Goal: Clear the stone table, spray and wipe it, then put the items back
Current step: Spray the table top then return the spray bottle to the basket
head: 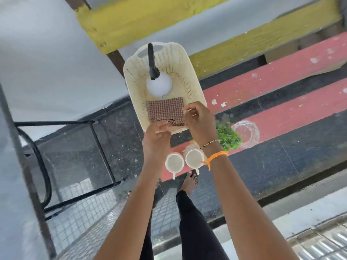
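A cream plastic basket [189, 72] hangs in front of me, gripped by both hands at its near rim. My left hand [156, 135] curls round the near left edge. My right hand [199, 119] curls round the near right edge. Inside the basket lie a white spray bottle [159, 85] with a black trigger head and a folded checked cloth [165, 109]. Below, on the red stone step [281, 115], stand two white cups [174, 163], a small green plant [228, 136] and a clear glass jar [246, 134].
A black metal chair frame [101, 147] stands on the dark floor at the left. Yellow painted steps [140, 19] rise behind the basket. My bare feet [189, 182] are on the dark floor near the cups. A grey wall [47, 53] fills the left.
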`<state>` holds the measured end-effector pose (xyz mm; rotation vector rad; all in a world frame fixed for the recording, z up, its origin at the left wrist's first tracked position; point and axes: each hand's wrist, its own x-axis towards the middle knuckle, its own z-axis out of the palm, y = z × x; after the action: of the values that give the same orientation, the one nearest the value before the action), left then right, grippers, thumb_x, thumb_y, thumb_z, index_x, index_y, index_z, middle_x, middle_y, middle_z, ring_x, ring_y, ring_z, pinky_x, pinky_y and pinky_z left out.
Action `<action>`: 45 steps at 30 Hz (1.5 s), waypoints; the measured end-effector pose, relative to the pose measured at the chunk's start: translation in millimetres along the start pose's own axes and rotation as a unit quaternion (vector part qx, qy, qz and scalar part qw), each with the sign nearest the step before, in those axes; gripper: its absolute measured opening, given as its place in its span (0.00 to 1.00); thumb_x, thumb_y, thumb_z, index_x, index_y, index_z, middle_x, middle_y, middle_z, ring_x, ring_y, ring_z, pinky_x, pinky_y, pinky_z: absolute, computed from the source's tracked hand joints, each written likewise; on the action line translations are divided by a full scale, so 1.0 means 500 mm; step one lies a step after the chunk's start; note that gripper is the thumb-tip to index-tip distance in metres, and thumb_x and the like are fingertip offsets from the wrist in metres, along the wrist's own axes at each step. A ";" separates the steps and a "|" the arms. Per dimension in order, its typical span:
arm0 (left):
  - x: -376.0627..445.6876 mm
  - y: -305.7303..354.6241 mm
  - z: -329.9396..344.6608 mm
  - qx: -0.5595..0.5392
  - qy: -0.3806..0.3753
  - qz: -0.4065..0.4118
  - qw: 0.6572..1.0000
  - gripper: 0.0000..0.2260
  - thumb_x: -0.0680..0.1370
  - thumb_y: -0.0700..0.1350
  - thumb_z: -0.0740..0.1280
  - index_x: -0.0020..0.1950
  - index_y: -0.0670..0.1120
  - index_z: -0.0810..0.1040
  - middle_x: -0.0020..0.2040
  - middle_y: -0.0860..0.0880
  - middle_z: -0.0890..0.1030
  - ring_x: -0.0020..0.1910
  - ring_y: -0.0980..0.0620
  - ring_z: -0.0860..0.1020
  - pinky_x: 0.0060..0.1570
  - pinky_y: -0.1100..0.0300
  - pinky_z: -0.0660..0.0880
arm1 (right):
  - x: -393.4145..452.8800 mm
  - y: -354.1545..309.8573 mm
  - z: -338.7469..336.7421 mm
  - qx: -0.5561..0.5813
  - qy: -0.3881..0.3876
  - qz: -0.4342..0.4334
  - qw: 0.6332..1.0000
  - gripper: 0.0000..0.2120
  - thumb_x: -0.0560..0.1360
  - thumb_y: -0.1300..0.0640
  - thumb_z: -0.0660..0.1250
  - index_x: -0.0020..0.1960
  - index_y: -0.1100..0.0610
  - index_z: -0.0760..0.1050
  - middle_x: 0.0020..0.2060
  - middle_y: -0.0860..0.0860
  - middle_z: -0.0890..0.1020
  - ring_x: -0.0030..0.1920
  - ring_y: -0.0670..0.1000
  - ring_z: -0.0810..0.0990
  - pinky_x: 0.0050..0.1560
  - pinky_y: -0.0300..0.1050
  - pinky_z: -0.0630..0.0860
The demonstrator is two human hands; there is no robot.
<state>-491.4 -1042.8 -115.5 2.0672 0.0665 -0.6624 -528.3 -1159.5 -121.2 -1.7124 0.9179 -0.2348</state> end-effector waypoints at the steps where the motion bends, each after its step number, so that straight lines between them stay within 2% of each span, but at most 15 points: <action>1: 0.014 0.004 -0.012 -0.010 0.016 -0.005 1.000 0.12 0.75 0.39 0.63 0.54 0.52 0.77 0.47 0.59 0.79 0.43 0.64 0.76 0.39 0.72 0.71 | 0.019 -0.014 0.020 -0.008 -0.025 -0.012 1.000 0.07 0.74 0.65 0.62 0.49 0.62 0.77 0.38 0.54 0.80 0.38 0.48 0.76 0.42 0.35 0.72; 3: 0.044 0.013 -0.029 -0.014 0.032 -0.006 0.999 0.12 0.75 0.39 0.62 0.54 0.51 0.77 0.49 0.56 0.80 0.43 0.65 0.75 0.34 0.77 0.70 | 0.068 -0.031 0.059 -0.047 -0.053 -0.031 0.997 0.10 0.75 0.65 0.60 0.54 0.63 0.75 0.48 0.57 0.82 0.46 0.50 0.77 0.48 0.34 0.70; 5: 0.071 0.020 -0.038 -0.002 0.036 0.001 0.999 0.12 0.74 0.38 0.61 0.53 0.51 0.78 0.51 0.54 0.79 0.41 0.64 0.74 0.33 0.75 0.70 | 0.124 -0.038 0.093 -0.082 -0.062 -0.038 0.994 0.15 0.76 0.67 0.57 0.61 0.63 0.71 0.57 0.59 0.78 0.56 0.54 0.76 0.57 0.40 0.70; 7: 0.095 0.018 -0.046 0.003 0.036 0.009 0.999 0.12 0.75 0.38 0.60 0.54 0.50 0.78 0.53 0.53 0.79 0.42 0.63 0.75 0.33 0.76 0.69 | 0.185 -0.042 0.133 -0.114 -0.078 -0.037 0.990 0.19 0.76 0.68 0.56 0.67 0.62 0.66 0.63 0.59 0.72 0.61 0.57 0.73 0.63 0.46 0.68; 9: 0.098 0.021 -0.044 0.010 0.018 0.029 0.999 0.12 0.76 0.39 0.61 0.55 0.49 0.77 0.54 0.53 0.79 0.45 0.59 0.76 0.36 0.75 0.69 | 0.230 -0.041 0.147 -0.140 -0.099 -0.045 0.984 0.22 0.76 0.68 0.58 0.70 0.59 0.64 0.67 0.58 0.68 0.64 0.57 0.71 0.66 0.46 0.65; 11: 0.101 0.011 -0.055 0.003 0.012 0.029 0.999 0.11 0.76 0.40 0.61 0.55 0.50 0.77 0.53 0.55 0.79 0.46 0.58 0.77 0.40 0.70 0.70 | 0.265 -0.039 0.171 -0.157 -0.118 -0.066 0.978 0.19 0.75 0.67 0.62 0.65 0.58 0.68 0.63 0.57 0.71 0.62 0.56 0.72 0.64 0.44 0.66; 14: 0.095 -0.011 -0.089 -0.014 0.021 0.006 1.000 0.10 0.76 0.40 0.61 0.54 0.50 0.77 0.49 0.57 0.79 0.46 0.59 0.76 0.45 0.65 0.74 | 0.278 -0.040 0.201 -0.129 -0.095 -0.078 0.984 0.07 0.73 0.65 0.65 0.49 0.58 0.69 0.47 0.54 0.76 0.50 0.55 0.75 0.55 0.45 0.71; 19: 0.060 -0.042 -0.152 -0.025 0.030 -0.014 0.999 0.08 0.77 0.41 0.62 0.53 0.50 0.78 0.47 0.59 0.78 0.48 0.56 0.78 0.41 0.75 0.71 | 0.235 -0.039 0.215 -0.072 -0.022 -0.094 0.993 0.07 0.73 0.68 0.63 0.51 0.67 0.73 0.47 0.62 0.81 0.50 0.60 0.77 0.47 0.40 0.69; 22: 0.033 -0.051 -0.196 -0.042 0.030 -0.016 0.999 0.08 0.77 0.42 0.63 0.51 0.54 0.77 0.47 0.61 0.78 0.49 0.58 0.78 0.44 0.69 0.72 | 0.176 -0.071 0.211 -0.047 0.001 -0.159 0.986 0.07 0.74 0.66 0.63 0.52 0.66 0.73 0.47 0.61 0.80 0.49 0.58 0.77 0.47 0.38 0.68; 26: -0.015 -0.050 -0.274 -0.089 0.058 0.012 0.994 0.09 0.77 0.43 0.64 0.48 0.57 0.78 0.45 0.63 0.80 0.46 0.62 0.79 0.47 0.66 0.73 | 0.055 -0.165 0.211 0.001 -0.001 -0.271 0.962 0.07 0.75 0.59 0.63 0.50 0.64 0.72 0.45 0.60 0.77 0.43 0.47 0.72 0.46 0.30 0.67; 32: -0.099 -0.052 -0.406 -0.184 0.125 0.058 0.973 0.12 0.76 0.42 0.65 0.43 0.60 0.79 0.41 0.59 0.82 0.41 0.60 0.80 0.44 0.69 0.75 | -0.163 -0.315 0.270 -0.023 -0.121 -0.344 0.931 0.09 0.73 0.50 0.64 0.41 0.52 0.65 0.33 0.42 0.66 0.34 0.44 0.64 0.36 0.35 0.62; 36: -0.158 -0.081 -0.537 -0.243 0.157 0.076 0.954 0.11 0.75 0.40 0.65 0.41 0.57 0.79 0.41 0.55 0.82 0.40 0.58 0.79 0.44 0.68 0.75 | -0.330 -0.365 0.357 0.058 -0.226 -0.294 0.927 0.14 0.73 0.46 0.63 0.39 0.56 0.67 0.28 0.44 0.68 0.30 0.44 0.67 0.33 0.36 0.65; 39: -0.211 -0.132 -0.655 -0.252 0.190 0.075 0.946 0.07 0.75 0.41 0.66 0.45 0.53 0.80 0.44 0.50 0.83 0.45 0.52 0.80 0.49 0.60 0.75 | -0.452 -0.390 0.441 0.114 -0.294 -0.232 0.920 0.21 0.72 0.46 0.63 0.40 0.66 0.68 0.28 0.60 0.69 0.31 0.58 0.67 0.33 0.51 0.67; 43: -0.307 -0.230 -0.817 -0.269 0.273 0.051 0.922 0.08 0.76 0.42 0.65 0.45 0.55 0.80 0.42 0.54 0.82 0.42 0.57 0.78 0.45 0.62 0.73 | -0.588 -0.428 0.559 0.095 -0.295 -0.227 0.923 0.18 0.72 0.50 0.67 0.35 0.61 0.65 0.22 0.45 0.64 0.26 0.47 0.63 0.29 0.43 0.63; 45: -0.356 -0.286 -0.892 -0.281 0.312 0.036 0.907 0.09 0.77 0.41 0.64 0.44 0.55 0.80 0.42 0.56 0.81 0.41 0.58 0.78 0.46 0.63 0.72 | -0.642 -0.444 0.613 0.099 -0.302 -0.223 0.922 0.18 0.72 0.51 0.67 0.33 0.59 0.63 0.22 0.44 0.64 0.26 0.53 0.65 0.30 0.51 0.66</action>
<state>-494.2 -568.8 46.7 1.6246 0.4874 0.0963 -467.7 -701.3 59.4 -1.6386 0.0414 -0.0800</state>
